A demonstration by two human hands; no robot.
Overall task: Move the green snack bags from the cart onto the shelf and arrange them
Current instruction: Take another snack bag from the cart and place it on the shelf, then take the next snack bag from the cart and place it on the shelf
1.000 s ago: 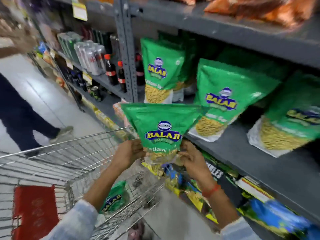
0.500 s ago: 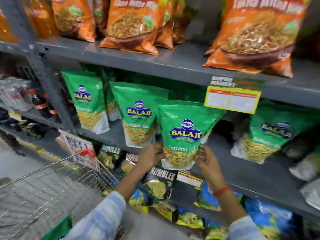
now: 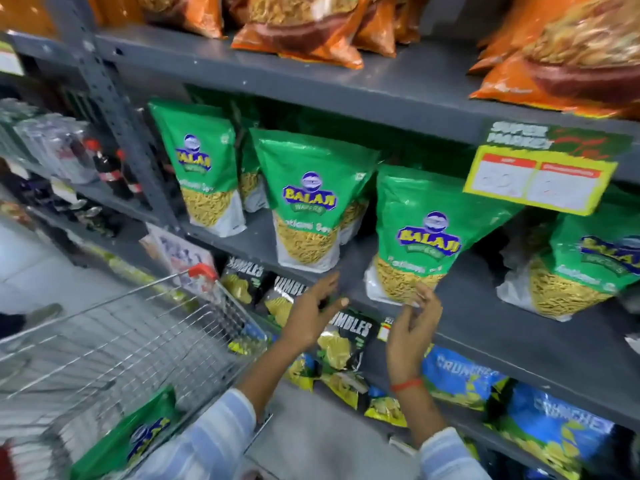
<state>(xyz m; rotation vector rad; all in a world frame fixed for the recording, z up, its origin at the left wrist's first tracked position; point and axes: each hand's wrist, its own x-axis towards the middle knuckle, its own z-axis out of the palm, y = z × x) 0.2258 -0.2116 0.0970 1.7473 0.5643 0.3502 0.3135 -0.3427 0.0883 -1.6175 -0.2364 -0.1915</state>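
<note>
Green snack bag (image 3: pixel 427 233) stands on the shelf (image 3: pixel 485 306); right hand (image 3: pixel 414 327) at its six o'clock, fingers spread, touching its base. Left hand (image 3: pixel 311 306) open, empty. Another bag (image 3: pixel 138 434) lies in the cart (image 3: pixel 121 341).

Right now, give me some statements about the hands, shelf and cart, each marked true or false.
1. The left hand grips a green bag. False: it is open and empty.
2. A green bag lies in the cart. True.
3. The right hand has fingers at the bottom of the newly placed bag. True.
4. Orange bags fill the shelf below the green ones. False: they sit on the shelf above.
5. The price tag hangs from the upper shelf edge. True.
</note>
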